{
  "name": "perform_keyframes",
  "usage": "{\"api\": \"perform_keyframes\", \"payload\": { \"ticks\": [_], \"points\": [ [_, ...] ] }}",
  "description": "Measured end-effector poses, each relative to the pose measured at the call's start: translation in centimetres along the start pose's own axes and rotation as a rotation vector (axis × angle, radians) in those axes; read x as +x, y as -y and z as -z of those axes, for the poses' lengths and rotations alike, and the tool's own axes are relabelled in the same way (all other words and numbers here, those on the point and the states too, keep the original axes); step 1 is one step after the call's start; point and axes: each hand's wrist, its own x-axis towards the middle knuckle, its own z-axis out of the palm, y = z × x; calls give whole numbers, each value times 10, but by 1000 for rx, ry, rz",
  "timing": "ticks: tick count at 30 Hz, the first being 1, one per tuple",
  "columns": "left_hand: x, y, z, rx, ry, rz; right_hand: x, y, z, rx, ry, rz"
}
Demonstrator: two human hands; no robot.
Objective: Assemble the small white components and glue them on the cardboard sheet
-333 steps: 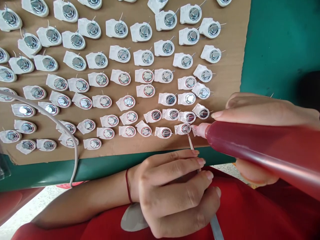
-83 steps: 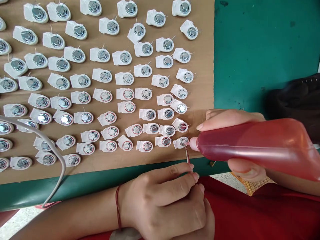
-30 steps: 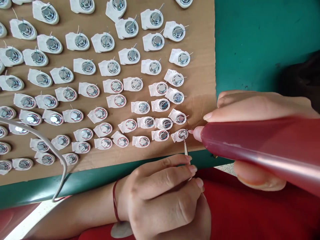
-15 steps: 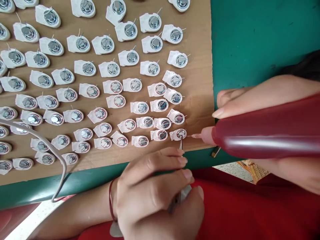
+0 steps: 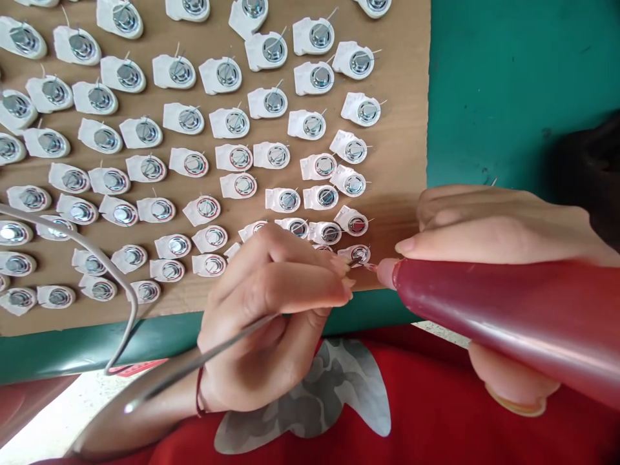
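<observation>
My left hand is closed around a thin metal tool, whose handle slants down to the left. The tool's narrow tip meets a small white part with a round metal disc at the lower right of the cardboard. In my right hand is a dark red squeeze bottle, lying nearly level with its pink nozzle pointing left. The nozzle's fine tip is right beside the same white part. Whether it touches is too small to tell.
Many similar white parts with metal discs lie in loose rows on brown cardboard. Beneath it is a green tabletop. A grey cable crosses the lower left. Something dark sits at the right edge.
My left hand has turned and moved up and left, now covering some white parts, and the tool's long handle shows. The bottle is tilted more. The cardboard and its parts have shifted right in view.
</observation>
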Motion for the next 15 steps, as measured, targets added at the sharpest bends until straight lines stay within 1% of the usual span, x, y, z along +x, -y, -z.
{"api": "perform_keyframes", "payload": {
  "ticks": [2,4,8,11,15],
  "points": [
    [0,0,0,-2,-3,-3,0,2,-3,77,-37,-49],
    [-1,1,0,-4,0,-4,-1,3,-3,118,-29,-66],
    [0,2,-1,-27,-10,0,-8,-1,0,92,-15,8],
    [3,3,-2,-75,-50,-71,-15,-6,3,69,43,89],
    [6,3,-3,-50,-21,-67,-21,-9,7,-13,96,87]
  ]
}}
